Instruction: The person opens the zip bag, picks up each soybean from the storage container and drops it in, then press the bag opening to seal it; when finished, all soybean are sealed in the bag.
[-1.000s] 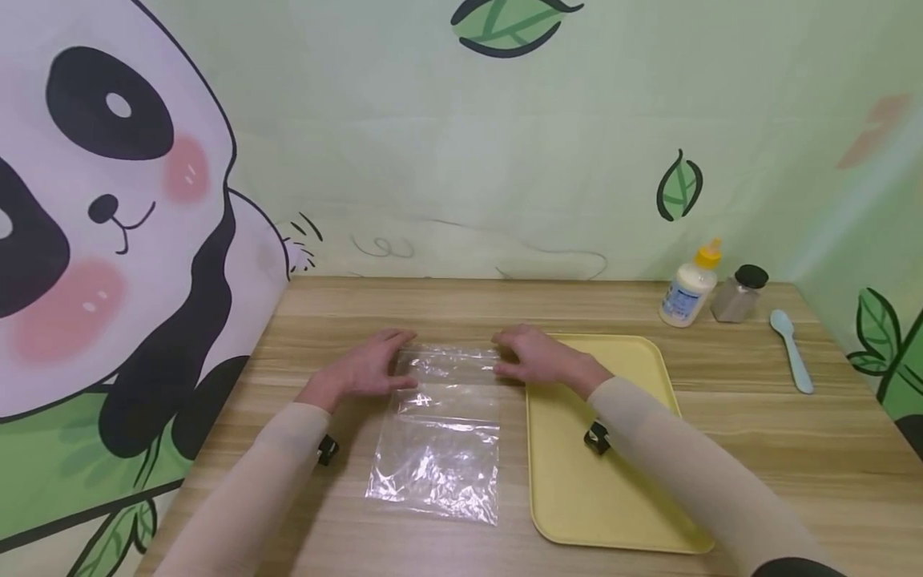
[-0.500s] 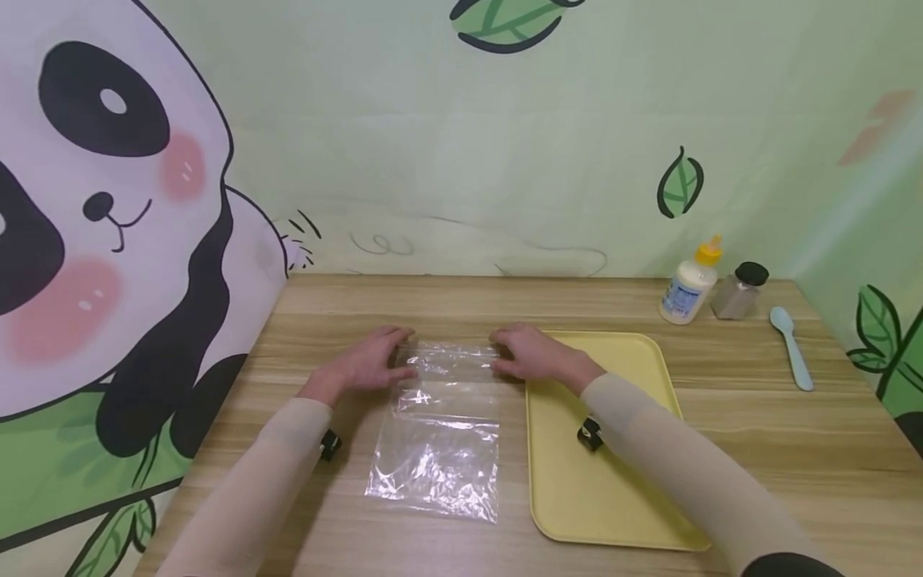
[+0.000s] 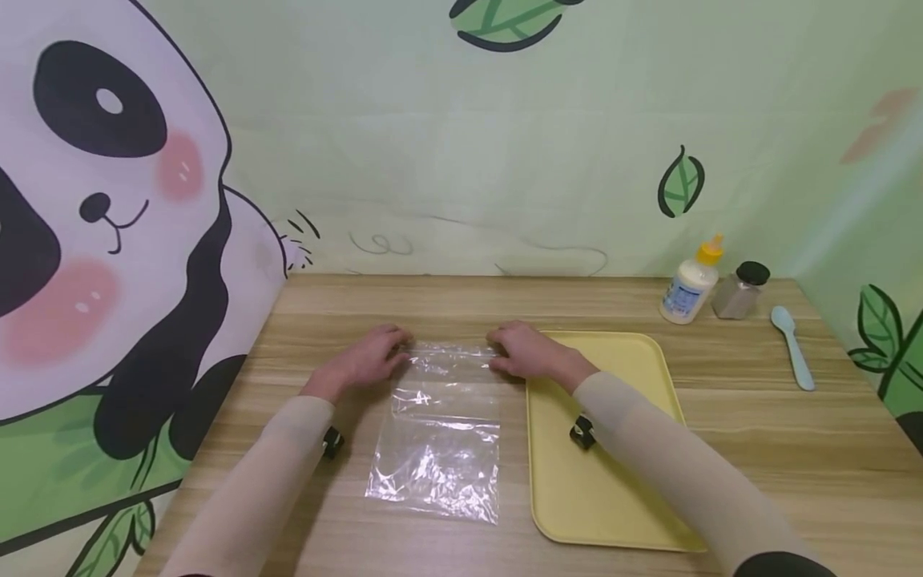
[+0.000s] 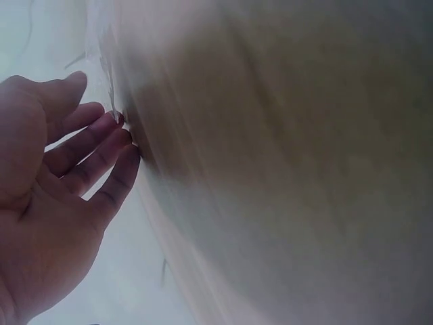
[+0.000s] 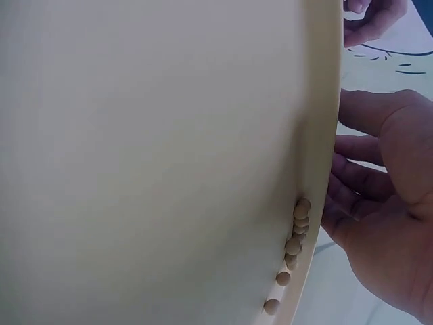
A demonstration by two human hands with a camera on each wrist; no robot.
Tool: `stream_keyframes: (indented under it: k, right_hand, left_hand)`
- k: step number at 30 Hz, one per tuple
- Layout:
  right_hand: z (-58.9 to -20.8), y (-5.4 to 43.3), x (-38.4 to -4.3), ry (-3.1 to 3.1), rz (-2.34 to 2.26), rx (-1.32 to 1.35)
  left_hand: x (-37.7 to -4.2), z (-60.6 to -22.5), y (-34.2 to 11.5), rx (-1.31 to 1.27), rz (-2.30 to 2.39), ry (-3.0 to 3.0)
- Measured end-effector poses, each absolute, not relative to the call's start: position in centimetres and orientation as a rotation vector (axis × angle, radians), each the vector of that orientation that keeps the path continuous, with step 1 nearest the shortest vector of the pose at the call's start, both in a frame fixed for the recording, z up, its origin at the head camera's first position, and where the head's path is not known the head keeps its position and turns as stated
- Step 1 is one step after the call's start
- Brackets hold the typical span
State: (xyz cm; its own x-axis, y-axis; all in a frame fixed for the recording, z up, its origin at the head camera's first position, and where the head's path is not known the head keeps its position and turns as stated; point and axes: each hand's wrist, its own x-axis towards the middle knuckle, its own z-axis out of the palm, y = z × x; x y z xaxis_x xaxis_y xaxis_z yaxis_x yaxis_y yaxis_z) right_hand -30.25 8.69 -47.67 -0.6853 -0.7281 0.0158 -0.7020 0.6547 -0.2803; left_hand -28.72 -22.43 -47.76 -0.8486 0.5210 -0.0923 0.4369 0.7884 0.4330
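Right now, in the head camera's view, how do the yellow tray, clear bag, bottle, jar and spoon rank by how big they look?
1. yellow tray, partly covered
2. clear bag
3. bottle
Unsure: jar and spoon; the spoon looks longer, the jar broader.

a clear plastic bag [image 3: 445, 449]; creased and glinting; lying mostly flat on the wood-grained table [image 3: 793, 457]

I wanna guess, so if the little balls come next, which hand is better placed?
Probably the right hand: it's nearer the yellow tray, where the little balls lie along one side. The left hand is across the clear bag.
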Motion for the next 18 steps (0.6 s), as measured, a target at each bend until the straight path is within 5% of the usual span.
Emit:
stream_keyframes:
  k: [18]
  right_hand:
    - [-47.85, 7.92, -30.74, 2.753, -0.502, -1.021]
  left_hand:
    - [-29.50, -48.67, -22.30, 0.810, 0.532, 2.817]
